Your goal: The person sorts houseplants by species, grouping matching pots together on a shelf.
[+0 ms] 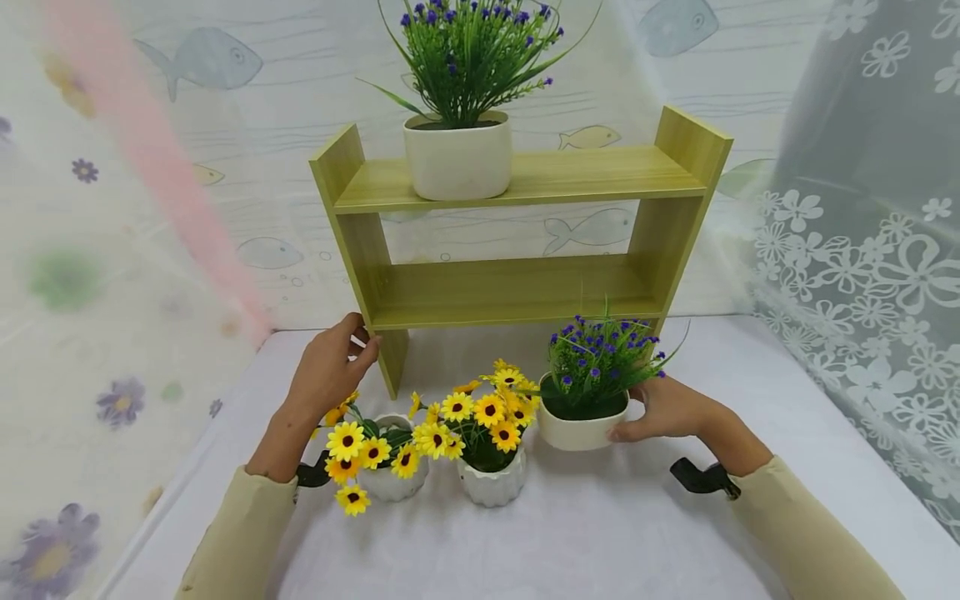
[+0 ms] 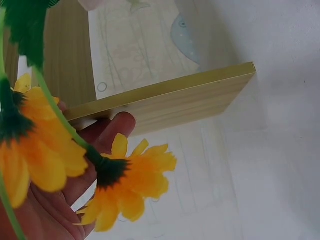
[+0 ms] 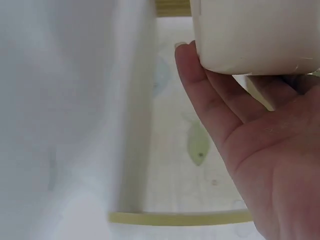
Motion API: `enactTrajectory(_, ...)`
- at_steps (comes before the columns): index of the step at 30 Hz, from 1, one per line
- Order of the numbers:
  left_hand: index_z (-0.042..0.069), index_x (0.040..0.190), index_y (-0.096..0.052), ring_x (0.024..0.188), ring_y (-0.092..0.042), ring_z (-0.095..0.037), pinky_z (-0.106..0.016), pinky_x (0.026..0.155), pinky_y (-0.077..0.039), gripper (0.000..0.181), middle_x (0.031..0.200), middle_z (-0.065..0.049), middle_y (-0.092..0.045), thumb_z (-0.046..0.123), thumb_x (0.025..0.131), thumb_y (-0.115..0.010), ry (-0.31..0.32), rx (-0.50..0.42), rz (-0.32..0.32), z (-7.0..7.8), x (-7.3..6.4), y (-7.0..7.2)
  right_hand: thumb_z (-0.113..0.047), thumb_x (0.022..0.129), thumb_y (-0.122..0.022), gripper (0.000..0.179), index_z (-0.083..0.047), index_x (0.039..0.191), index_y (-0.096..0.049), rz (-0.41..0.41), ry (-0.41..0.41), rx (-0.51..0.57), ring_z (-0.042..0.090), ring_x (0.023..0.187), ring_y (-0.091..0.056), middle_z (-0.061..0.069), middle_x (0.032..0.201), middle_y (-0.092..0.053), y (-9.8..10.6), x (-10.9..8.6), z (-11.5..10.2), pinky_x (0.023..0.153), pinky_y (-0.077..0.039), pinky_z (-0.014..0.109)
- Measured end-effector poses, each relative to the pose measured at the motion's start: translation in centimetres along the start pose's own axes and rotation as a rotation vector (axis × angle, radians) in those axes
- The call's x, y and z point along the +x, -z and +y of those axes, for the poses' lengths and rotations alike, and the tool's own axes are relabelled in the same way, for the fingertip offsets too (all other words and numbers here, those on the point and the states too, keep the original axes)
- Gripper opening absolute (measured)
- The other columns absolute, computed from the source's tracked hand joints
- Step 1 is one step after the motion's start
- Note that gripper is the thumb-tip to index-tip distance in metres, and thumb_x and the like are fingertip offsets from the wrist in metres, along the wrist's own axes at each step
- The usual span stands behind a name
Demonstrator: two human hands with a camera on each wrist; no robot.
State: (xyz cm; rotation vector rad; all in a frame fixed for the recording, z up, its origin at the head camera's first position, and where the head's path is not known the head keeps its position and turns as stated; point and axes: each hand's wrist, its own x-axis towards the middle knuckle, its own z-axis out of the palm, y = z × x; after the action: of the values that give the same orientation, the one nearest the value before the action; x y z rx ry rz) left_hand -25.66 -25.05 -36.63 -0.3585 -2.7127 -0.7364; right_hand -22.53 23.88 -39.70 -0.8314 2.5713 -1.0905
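Note:
My right hand (image 1: 671, 408) grips the right side of an oval cream pot (image 1: 577, 432) of purple flowers (image 1: 600, 350). The right wrist view shows its fingers against the pot (image 3: 255, 40), which appears raised off the table. My left hand (image 1: 326, 367) pinches the front edge of the left side panel of a wooden shelf (image 1: 517, 292). In the left wrist view, yellow flowers (image 2: 135, 185) partly cover that hand.
Two white pots, left (image 1: 393, 483) and right (image 1: 491, 483), hold yellow flowers on the white-covered table (image 1: 465, 558). A larger cream pot (image 1: 457, 162) with purple flowers stands on the upper shelf board. Patterned curtains (image 1: 135, 250) surround the table.

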Motion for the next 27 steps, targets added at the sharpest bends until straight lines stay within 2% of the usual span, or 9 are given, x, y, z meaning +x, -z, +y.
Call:
enactTrajectory(2, 0.013, 0.118, -0.056, 0.089, -0.066, -0.022, -0.043, 0.077, -0.057, 0.025, 0.104, -0.004, -0.067, 0.031, 0.101, -0.057, -0.005, -0.004, 0.002, 0.0, 0.1, -0.1, -0.029, 0.077, -0.084, 0.092, -0.007, 0.15, -0.033, 0.031, 0.022, -0.002, 0.032, 0.128, -0.054, 0.006, 0.141, -0.052, 0.6, -0.2, -0.2, 0.101, -0.048, 0.046)
enactTrajectory(4, 0.013, 0.119, -0.056, 0.089, -0.066, -0.022, -0.043, 0.076, -0.056, 0.026, 0.105, -0.004, -0.067, 0.032, 0.102, -0.057, -0.011, -0.006, -0.004, 0.0, 0.1, -0.1, -0.023, 0.077, -0.085, 0.094, -0.009, 0.152, -0.029, 0.061, 0.08, 0.039, 0.023, 0.129, -0.053, 0.005, 0.144, -0.048, 1.3, -0.3, -0.4, 0.104, -0.046, 0.039)
enactTrajectory(7, 0.012, 0.12, -0.056, 0.088, -0.066, -0.022, -0.043, 0.076, -0.057, 0.027, 0.105, -0.005, -0.067, 0.032, 0.102, -0.057, -0.004, -0.012, -0.006, -0.1, 0.1, -0.2, -0.014, 0.078, -0.084, 0.102, -0.017, 0.158, -0.02, 0.088, 0.175, 0.081, 0.009, 0.131, -0.048, 0.003, 0.151, -0.039, 2.3, -0.3, -0.7, 0.105, -0.041, 0.026)
enactTrajectory(10, 0.012, 0.12, -0.055, 0.088, -0.066, -0.022, -0.044, 0.077, -0.057, 0.028, 0.106, -0.005, -0.067, 0.033, 0.101, -0.057, 0.011, -0.014, -0.006, 0.0, -0.1, -0.2, -0.006, 0.077, -0.083, 0.111, -0.025, 0.16, -0.011, 0.095, 0.248, 0.125, 0.003, 0.132, -0.044, -0.001, 0.156, -0.03, 3.6, 0.0, -1.5, 0.104, -0.039, 0.018)
enactTrajectory(13, 0.012, 0.121, -0.055, 0.089, -0.066, -0.022, -0.044, 0.077, -0.057, 0.028, 0.106, -0.005, -0.067, 0.032, 0.101, -0.058, 0.019, -0.014, -0.002, 0.0, -0.2, -0.2, 0.001, 0.076, -0.08, 0.118, -0.027, 0.16, -0.003, 0.103, 0.306, 0.171, 0.005, 0.136, -0.039, -0.003, 0.159, -0.023, 4.9, 0.1, -2.9, 0.105, -0.038, 0.016)
enactTrajectory(17, 0.012, 0.12, -0.055, 0.089, -0.066, -0.023, -0.044, 0.078, -0.057, 0.027, 0.106, -0.005, -0.067, 0.031, 0.101, -0.058, 0.011, -0.006, 0.002, 0.0, -0.2, -0.1, 0.011, 0.073, -0.078, 0.12, -0.022, 0.16, -0.003, 0.116, 0.379, 0.214, 0.009, 0.138, -0.036, 0.001, 0.16, -0.023, 6.7, 0.2, -5.1, 0.106, -0.037, 0.016)
enactTrajectory(22, 0.011, 0.121, -0.055, 0.09, -0.066, -0.023, -0.045, 0.078, -0.057, 0.028, 0.107, -0.006, -0.067, 0.03, 0.101, -0.057, 0.006, -0.002, 0.001, 0.0, -0.1, -0.1, 0.014, 0.071, -0.074, 0.116, -0.021, 0.16, -0.009, 0.128, 0.414, 0.252, 0.015, 0.138, -0.037, 0.005, 0.157, -0.027, 9.4, 0.6, -8.5, 0.105, -0.038, 0.018)
enactTrajectory(27, 0.011, 0.122, -0.054, 0.089, -0.066, -0.023, -0.045, 0.078, -0.057, 0.029, 0.107, -0.006, -0.067, 0.031, 0.101, -0.058, 0.018, -0.007, -0.009, 0.2, -0.2, 0.0, 0.018, 0.072, -0.068, 0.103, -0.016, 0.156, -0.019, 0.119, 0.474, 0.353, 0.025, 0.129, -0.046, 0.013, 0.15, -0.032, 12.5, 1.3, -11.6, 0.099, -0.049, 0.025)
